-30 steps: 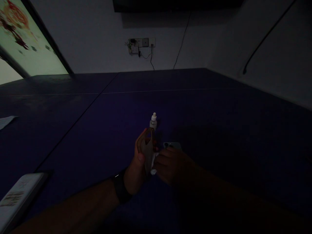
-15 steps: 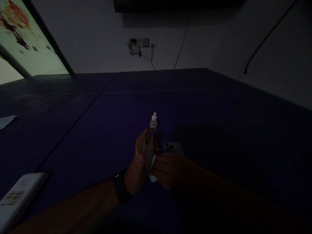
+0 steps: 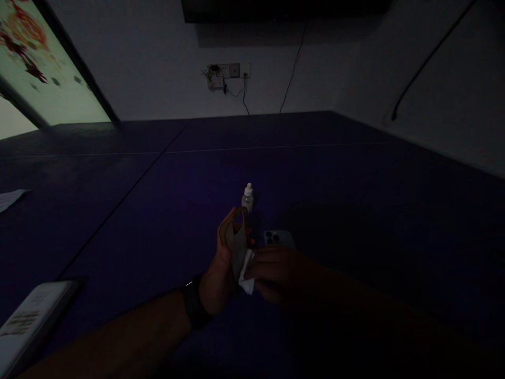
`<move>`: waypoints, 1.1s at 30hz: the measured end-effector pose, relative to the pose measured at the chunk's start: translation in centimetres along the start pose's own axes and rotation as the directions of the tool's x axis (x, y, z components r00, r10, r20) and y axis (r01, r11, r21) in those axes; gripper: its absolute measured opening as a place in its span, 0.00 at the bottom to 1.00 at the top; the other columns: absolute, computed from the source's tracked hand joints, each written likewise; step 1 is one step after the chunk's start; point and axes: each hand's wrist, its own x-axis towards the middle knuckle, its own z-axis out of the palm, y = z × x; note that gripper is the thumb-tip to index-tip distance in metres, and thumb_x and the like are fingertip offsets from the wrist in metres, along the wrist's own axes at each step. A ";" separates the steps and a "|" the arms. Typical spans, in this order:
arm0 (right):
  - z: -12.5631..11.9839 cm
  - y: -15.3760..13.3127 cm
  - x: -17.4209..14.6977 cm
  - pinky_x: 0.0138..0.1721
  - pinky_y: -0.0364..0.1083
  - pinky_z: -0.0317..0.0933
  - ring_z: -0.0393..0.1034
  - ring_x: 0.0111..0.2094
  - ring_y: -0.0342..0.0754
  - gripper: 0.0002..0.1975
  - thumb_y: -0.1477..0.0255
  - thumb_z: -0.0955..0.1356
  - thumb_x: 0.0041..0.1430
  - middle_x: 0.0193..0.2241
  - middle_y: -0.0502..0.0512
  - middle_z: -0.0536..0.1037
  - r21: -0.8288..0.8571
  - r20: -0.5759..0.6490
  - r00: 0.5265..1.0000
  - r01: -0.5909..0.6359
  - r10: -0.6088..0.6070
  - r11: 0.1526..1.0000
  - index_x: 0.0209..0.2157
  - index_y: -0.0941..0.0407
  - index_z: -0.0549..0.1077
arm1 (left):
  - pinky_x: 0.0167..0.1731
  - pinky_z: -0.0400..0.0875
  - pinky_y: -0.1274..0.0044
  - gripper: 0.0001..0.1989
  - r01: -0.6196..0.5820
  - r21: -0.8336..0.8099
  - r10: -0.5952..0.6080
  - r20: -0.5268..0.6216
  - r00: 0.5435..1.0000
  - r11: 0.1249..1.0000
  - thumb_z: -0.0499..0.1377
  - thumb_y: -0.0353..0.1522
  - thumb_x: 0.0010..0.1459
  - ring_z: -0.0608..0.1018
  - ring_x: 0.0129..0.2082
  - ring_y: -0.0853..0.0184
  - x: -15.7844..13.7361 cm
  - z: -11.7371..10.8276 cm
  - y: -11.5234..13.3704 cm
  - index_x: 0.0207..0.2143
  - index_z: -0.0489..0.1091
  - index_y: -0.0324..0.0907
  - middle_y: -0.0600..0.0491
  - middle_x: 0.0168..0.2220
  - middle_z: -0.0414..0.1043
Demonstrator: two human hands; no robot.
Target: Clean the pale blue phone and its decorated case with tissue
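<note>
A phone case (image 3: 237, 246), tilted on its edge with its camera cutout at the top, is gripped in my left hand (image 3: 218, 273). The thumb lies on the case's near face and the fingers wrap behind it. My right hand (image 3: 274, 271) pinches a crumpled white tissue (image 3: 247, 276) against the lower right side of the case. Just beyond the hands a small dropper bottle (image 3: 247, 201) with a white cap stands upright. A phone (image 3: 281, 238) lies camera side up behind my right hand, which partly hides it. Dim light blurs the finger details.
The dark blue tabletop (image 3: 158, 210) runs to the wall. A white box (image 3: 33, 310) lies at the lower left, and a sheet of paper (image 3: 11, 198) at the left edge. Sockets with cables (image 3: 229, 73) are on the wall below a dark screen (image 3: 284, 10).
My right hand and the tissue have shifted slightly away from the case's face, and more of the tissue shows. My left hand still holds the case, tilted a little more to the left.
</note>
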 end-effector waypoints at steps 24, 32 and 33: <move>-1.8 2.3 -0.8 0.40 0.49 0.71 0.75 0.39 0.48 0.10 0.79 0.64 0.63 0.38 0.58 0.80 -0.310 -0.242 0.964 0.034 -0.113 0.950 0.43 0.58 0.73 | 0.24 0.74 0.75 0.27 0.106 0.303 -0.118 0.021 0.993 0.947 0.57 0.51 0.62 0.75 0.25 0.70 3.1 -1.9 2.2 0.59 0.53 0.53 0.54 0.42 0.68; -1.6 2.3 -0.6 0.43 0.49 0.72 0.76 0.41 0.49 0.10 0.79 0.64 0.64 0.39 0.59 0.81 -0.393 -0.296 0.946 0.005 -0.132 0.919 0.44 0.58 0.73 | 0.21 0.75 0.73 0.24 0.204 0.064 -0.207 0.046 0.977 0.977 0.53 0.51 0.63 0.78 0.22 0.67 3.1 -1.8 2.2 0.56 0.51 0.54 0.54 0.39 0.71; -1.4 2.4 -0.6 0.43 0.49 0.71 0.76 0.40 0.49 0.10 0.79 0.63 0.65 0.39 0.59 0.81 -0.420 -0.261 0.953 0.029 -0.151 0.907 0.44 0.59 0.74 | 0.21 0.75 0.73 0.24 0.198 0.064 -0.201 0.043 0.979 0.978 0.54 0.51 0.63 0.78 0.22 0.68 3.1 -1.7 2.1 0.55 0.52 0.53 0.55 0.39 0.70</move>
